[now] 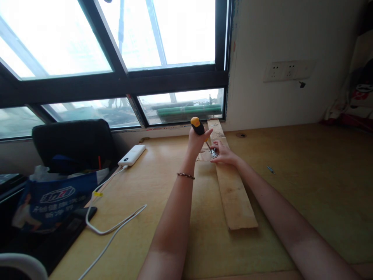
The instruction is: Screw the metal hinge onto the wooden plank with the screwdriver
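My left hand (198, 140) is wrapped round the handle of a screwdriver (197, 125), which is black with a yellow end. Its shaft slants down to a small silver metal fitting (214, 153) on a long wooden board (234, 194). Whether the tip sits in a screw is too small to tell. With fingers and thumb about the fitting, my right hand (223, 153) grips it against the board; part of it is hidden by the fingers. A flat brownish piece (204, 155) lies beside the board, under the left wrist.
The board lies lengthwise on a yellowish table (305, 202). A small metal bit (270, 169) rests to its right. On the left is a white power bank (132, 155) with a white cable (116, 227). Beyond the table's left edge are a black chair (72, 140) and a blue bag (61, 198).
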`<state>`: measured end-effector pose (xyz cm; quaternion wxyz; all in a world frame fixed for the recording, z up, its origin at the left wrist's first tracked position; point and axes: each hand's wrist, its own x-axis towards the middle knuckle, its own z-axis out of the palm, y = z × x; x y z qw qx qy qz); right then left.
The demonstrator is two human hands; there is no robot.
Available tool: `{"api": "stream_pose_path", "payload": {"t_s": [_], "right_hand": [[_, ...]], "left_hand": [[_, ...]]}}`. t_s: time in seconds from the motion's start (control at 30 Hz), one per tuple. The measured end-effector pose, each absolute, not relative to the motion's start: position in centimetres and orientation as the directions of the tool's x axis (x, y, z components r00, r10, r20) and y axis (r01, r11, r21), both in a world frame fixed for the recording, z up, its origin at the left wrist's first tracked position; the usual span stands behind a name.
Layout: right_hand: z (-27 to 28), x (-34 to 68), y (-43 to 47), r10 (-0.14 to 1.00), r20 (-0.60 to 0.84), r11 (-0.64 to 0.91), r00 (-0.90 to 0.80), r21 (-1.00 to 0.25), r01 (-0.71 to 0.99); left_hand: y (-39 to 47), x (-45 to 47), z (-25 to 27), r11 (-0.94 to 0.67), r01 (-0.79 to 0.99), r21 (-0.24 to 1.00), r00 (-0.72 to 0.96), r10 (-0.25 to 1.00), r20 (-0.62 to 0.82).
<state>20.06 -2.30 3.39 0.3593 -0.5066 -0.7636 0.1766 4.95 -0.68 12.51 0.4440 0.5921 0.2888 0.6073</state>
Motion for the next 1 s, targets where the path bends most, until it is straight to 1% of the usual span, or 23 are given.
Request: {"api": "stream_pose_path", "payload": {"t_s": [0.07, 0.17, 0.3, 0.7, 1.0], "right_hand": [[3.5, 20.0, -2.3, 0.899, 0.374, 0.426, -0.227, -0.631, 0.648], [3.5, 20.0, -2.3, 0.898, 0.377, 0.428, -0.227, -0.630, 0.648], [3.5, 20.0, -2.3, 0.897, 0.377, 0.430, -0.231, -0.626, 0.650], [3.6, 20.0, -2.4, 0.895, 0.384, 0.434, -0.226, -0.639, 0.635], [3.6, 20.0, -2.4, 0.890, 0.390, 0.442, -0.235, -0.619, 0.649]], "left_hand": [[-0.4, 4.9, 12.4, -0.474, -0.083, 0.876, 0.072, 0.874, 0.480], [-0.3, 4.5, 12.3, -0.532, 0.063, 0.845, 0.030, 0.847, 0.531], [-0.7, 4.0, 12.5, -0.556, 0.182, 0.811, 0.007, 0.826, 0.564], [-1.6, 3.5, 13.5, -0.599, 0.228, 0.767, 0.022, 0.791, 0.611], [-1.8, 3.9, 13.5, -0.624, 0.261, 0.737, 0.052, 0.771, 0.634]]}}
